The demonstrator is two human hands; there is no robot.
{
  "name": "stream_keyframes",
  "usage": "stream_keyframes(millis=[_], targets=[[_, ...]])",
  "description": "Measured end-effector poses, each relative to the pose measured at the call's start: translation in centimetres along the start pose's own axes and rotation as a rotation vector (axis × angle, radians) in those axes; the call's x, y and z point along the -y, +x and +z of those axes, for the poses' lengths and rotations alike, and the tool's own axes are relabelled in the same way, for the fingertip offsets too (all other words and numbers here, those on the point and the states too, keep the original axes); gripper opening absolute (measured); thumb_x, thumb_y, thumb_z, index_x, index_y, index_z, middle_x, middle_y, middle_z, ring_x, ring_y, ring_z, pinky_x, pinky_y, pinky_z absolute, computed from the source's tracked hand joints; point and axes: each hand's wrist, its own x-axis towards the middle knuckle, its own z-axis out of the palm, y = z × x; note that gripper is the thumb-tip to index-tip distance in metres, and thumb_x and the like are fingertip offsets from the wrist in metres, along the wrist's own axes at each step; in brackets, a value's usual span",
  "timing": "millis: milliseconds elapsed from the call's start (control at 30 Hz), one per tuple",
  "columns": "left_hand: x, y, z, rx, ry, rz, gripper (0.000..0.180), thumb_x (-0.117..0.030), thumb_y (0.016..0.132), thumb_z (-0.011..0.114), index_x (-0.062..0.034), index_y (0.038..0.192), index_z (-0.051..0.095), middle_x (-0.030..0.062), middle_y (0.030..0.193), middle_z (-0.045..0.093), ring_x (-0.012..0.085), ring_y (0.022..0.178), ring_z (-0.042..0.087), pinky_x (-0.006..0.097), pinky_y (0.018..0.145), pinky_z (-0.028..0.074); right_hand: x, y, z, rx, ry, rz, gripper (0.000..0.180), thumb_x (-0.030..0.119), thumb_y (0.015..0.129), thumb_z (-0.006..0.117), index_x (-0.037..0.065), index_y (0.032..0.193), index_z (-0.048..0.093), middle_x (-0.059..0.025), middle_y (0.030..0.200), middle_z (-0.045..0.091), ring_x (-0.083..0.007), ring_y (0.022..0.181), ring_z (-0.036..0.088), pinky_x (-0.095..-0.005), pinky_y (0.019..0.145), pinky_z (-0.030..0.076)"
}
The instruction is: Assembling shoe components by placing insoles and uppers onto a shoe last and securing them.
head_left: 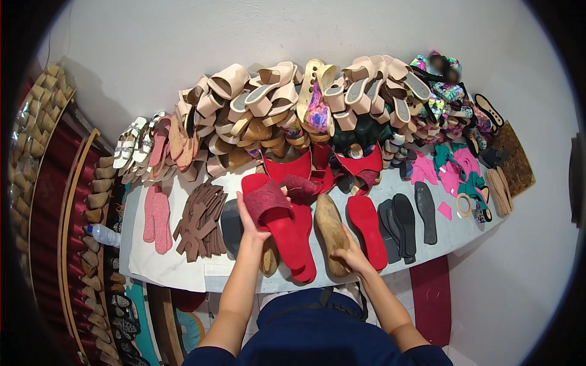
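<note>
While the left hand (252,224) grips one red sandal (278,222) near the table's (165,268) middle, the right hand (352,256) closes on one wooden shoe last (331,229) just right of it. Further right: one red sole (368,222), three dark soles (406,219). Far edge: piled beige sandals (268,97), uncountable.

The slide sandal (278,222) lies on the table (183,268), left of the wooden last (331,232); stacked sandals (293,104) lie behind.
</note>
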Motion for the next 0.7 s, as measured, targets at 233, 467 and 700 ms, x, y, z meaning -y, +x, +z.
stream_keyframes(millis=[233,467,700], targets=[[3.4,-0.3,2.1,0.014,-0.141,-0.114,0.089,-0.074,0.068,0.036,-0.0001,0.116,0.039,0.0213,0.108,0.050,0.0361,0.095,0.050,0.048,0.085,0.040,-4.4,2.7,-0.9,-0.198,-0.557,-0.056,0.088,0.013,0.059,0.064,0.009,0.135,0.018,-0.0233,0.127,0.027,-0.0361,0.116,0.027,-0.0376,0.098,0.024],[7.3,1.5,2.8,0.056,-0.183,-0.188,0.092,-0.075,0.069,0.033,0.0027,0.119,0.037,0.0214,0.111,0.048,0.0353,0.099,0.049,0.047,0.086,0.040,-1.5,0.7,-0.2,-0.140,-0.410,-0.250,0.064,0.028,0.078,0.058,0.004,0.129,0.029,-0.0202,0.126,0.029,-0.0300,0.120,0.024,-0.0378,0.099,0.020],[12.9,4.8,6.4,0.085,-0.112,-0.259,0.096,-0.078,0.066,0.032,0.0003,0.122,0.035,0.0215,0.117,0.044,0.0373,0.108,0.043,0.049,0.087,0.038,5.1,-3.4,-2.2,0.170,0.185,0.031,0.038,0.012,0.084,0.053,0.001,0.119,0.041,-0.0052,0.100,0.055,-0.0107,0.087,0.055,-0.0246,0.078,0.044]])
